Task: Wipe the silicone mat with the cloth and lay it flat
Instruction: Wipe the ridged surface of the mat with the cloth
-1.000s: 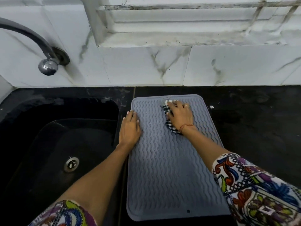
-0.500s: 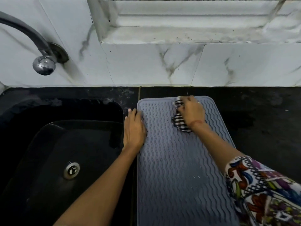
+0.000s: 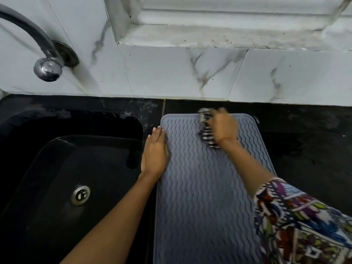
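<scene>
Right hand (image 3: 224, 126), grip clamped on striped cloth (image 3: 206, 131), at far end of grey silicone mat (image 3: 202, 187); left hand (image 3: 154, 153), fingers extended together, presses mat's left edge on black surface (image 3: 304, 149).

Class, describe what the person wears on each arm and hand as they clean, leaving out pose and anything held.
Both forearms are bare. The right arm has a short patterned sleeve with multicoloured floral and geometric print in purple, blue, green, rust and white. A thin orange thread bracelet circles the right wrist. The left hand shows no jewellery.
</scene>
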{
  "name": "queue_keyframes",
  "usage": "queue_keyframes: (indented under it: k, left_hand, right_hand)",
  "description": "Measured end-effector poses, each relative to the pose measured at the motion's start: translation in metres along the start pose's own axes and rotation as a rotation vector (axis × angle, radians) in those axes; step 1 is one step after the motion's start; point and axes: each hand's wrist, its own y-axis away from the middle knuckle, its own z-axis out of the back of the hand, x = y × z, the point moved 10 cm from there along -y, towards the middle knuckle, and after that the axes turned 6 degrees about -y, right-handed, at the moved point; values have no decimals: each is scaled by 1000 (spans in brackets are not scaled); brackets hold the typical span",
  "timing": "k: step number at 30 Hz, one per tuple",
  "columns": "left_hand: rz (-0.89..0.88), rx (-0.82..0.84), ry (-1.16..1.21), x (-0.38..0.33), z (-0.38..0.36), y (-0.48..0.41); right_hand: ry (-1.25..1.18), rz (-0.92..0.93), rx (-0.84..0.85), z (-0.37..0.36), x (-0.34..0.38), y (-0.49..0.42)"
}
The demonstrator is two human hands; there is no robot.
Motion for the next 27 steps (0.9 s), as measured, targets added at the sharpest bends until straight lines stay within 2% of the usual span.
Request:
queue_keyframes:
  k: [2,4,5,7,9,11,12,14,16,18,19,21,24,25,27]
  left_hand:
    - [-6,1,-19,-1,-1,0]
    - [-8,17,-30,-1,-2,-2]
    - [-6,29,-28,0,-3,-1]
    - [-19,37,-20,-1,0,-2]
    - [-29,28,4,-3,6,-2]
    - [-33,23,-8,-4,7,-1]
    - [-28,23,-25,-2,5,-1]
    - [-19,19,-45,0,1,-1]
    - [-8,4,-44,0,-1,0]
    - [-13,-5,-55,-1,-2,-1]
    - [-16,-1,-61,-2,-2,0]
    - [-21,8,-65,-1,-2,-2]
    - [-16,28,-56,1,-2,-3]
    - [-19,26,-60,2,-1,-3]
    - [-13,17,-64,2,-1,-2]
  right_hand:
    - [-80,-231,-107,12,-34,4]
    - [-170,-370,-125,0,-14,12]
    - [-225,-377,-93,-11,9,17]
    - [-321,-230,16,-35,69,22]
    - [-350,4,140,-48,111,30]
    - [-249,172,185,-38,107,26]
    - [-170,185,163,-29,86,21]
    - [-57,53,74,-5,13,7]
    - [-74,-204,-79,28,-65,4]
    - [-137,-417,-181,34,-89,9]
    - [-179,-454,-182,25,-76,11]
    - [-289,-342,-130,-1,-13,13]
    - [-256,62,69,-27,80,30]
    - [-248,122,105,-23,79,26]
    - [-142,44,66,0,23,9]
